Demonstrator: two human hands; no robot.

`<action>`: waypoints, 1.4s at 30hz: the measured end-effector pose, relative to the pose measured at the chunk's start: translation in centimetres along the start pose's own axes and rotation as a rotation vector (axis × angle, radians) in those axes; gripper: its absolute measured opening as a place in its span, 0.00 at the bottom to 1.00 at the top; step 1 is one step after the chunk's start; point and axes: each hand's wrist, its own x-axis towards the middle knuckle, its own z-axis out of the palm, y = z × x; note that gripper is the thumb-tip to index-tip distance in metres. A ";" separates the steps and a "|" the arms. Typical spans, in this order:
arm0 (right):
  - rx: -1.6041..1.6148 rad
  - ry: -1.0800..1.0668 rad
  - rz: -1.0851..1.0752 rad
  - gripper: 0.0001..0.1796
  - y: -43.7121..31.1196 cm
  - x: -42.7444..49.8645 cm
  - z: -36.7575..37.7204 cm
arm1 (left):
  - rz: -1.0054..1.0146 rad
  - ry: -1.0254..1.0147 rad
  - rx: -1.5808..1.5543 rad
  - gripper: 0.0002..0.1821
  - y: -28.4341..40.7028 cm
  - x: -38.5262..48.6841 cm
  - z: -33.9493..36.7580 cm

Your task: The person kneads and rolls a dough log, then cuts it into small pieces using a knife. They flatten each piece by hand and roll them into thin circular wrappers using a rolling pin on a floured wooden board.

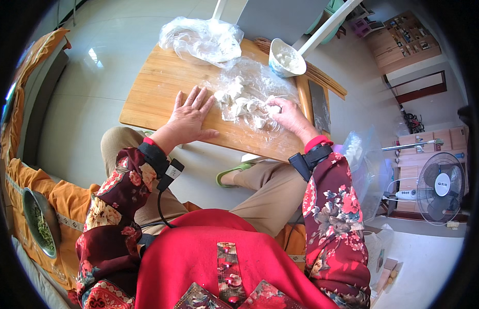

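My left hand [191, 116] rests palm down on the wooden board [158, 83], fingers spread and holding nothing. To its right lies a loose cluster of small white dough pieces [239, 104], dusted with flour. At the right side of this cluster, my right hand [289, 116] has its fingers curled around a dough piece [275, 109]. The fingers partly hide that piece. Floury clear plastic film [259, 73] lies behind the dough pieces.
A bowl of flour [289, 60] stands at the board's back right, near bundled wooden sticks [326, 79]. A cleaver-like dark blade [320, 106] lies along the right edge. Crumpled plastic bags [202, 40] sit at the back. A metal bowl of chopped greens [40, 224] is at my left.
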 end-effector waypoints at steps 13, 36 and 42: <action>-0.189 0.043 -0.139 0.10 1.0 -0.7 0.5 | 0.001 -0.002 0.005 0.53 0.1 -0.1 -0.3; -0.164 0.219 0.203 0.37 4.5 0.1 2.4 | -0.030 -0.074 0.010 0.52 0.1 0.2 -0.6; -0.327 0.142 0.312 0.39 5.3 0.2 3.7 | -0.003 -0.023 0.028 0.53 0.1 0.1 -0.4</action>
